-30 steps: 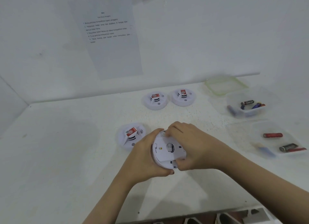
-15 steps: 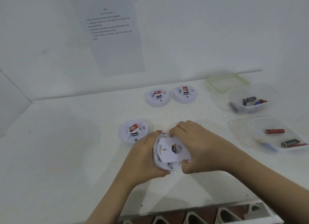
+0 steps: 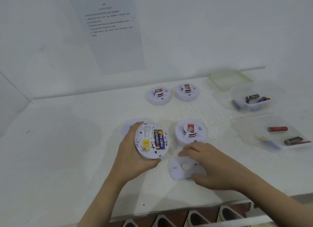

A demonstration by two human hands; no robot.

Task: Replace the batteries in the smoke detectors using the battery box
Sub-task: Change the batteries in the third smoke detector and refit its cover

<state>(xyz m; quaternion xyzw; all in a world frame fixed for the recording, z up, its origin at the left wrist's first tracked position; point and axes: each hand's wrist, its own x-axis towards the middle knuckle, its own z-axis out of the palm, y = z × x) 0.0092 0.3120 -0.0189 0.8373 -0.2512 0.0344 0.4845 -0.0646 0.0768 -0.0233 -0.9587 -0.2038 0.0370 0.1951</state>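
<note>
At the front of the bench (image 3: 67,150), the left hand (image 3: 130,157) is gripping an upturned smoke detector (image 3: 149,140) by its rim, while the right hand (image 3: 208,164) is pinching the detached cover (image 3: 181,169) down beside it. The exposed batteries (image 3: 159,139) are showing EVEREADY and what looks like PKCELL. Prying them out is likely coming next, then reaching for the battery box (image 3: 254,107) at far right.

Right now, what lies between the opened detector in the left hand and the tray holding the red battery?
In the head view, another smoke detector with a red label sits on the table.
</note>
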